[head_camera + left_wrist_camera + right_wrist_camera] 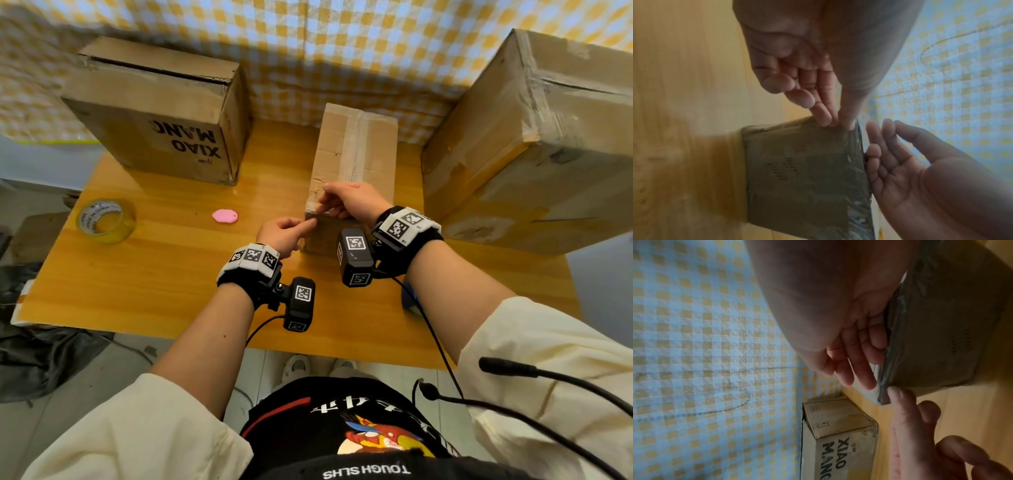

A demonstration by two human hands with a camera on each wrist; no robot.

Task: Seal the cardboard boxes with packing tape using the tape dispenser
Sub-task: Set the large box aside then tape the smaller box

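A small long cardboard box (pixel 356 150) lies mid-table with clear tape along its top seam. My right hand (pixel 323 209) rests on its near top edge, fingers loosely straight on the tape. My left hand (pixel 308 224) reaches in from the left, its index fingertip pressing the box's near left top corner, and holds nothing. In the left wrist view, the left hand (pixel 836 123) touches the corner of the box (pixel 803 170) and the right hand (pixel 879 129) lies along the taped edge. In the right wrist view, the right hand (pixel 859 381) lies flat against the box (pixel 941 329). A yellowish tape roll (pixel 104 221) lies far left.
A large box printed XIAO MANG (pixel 161 113) stands at the back left and a bigger taped box (pixel 534 137) at the right. A small pink object (pixel 224 216) lies on the wooden table (pixel 154 274). A blue thing (pixel 411 301) shows partly under my right forearm.
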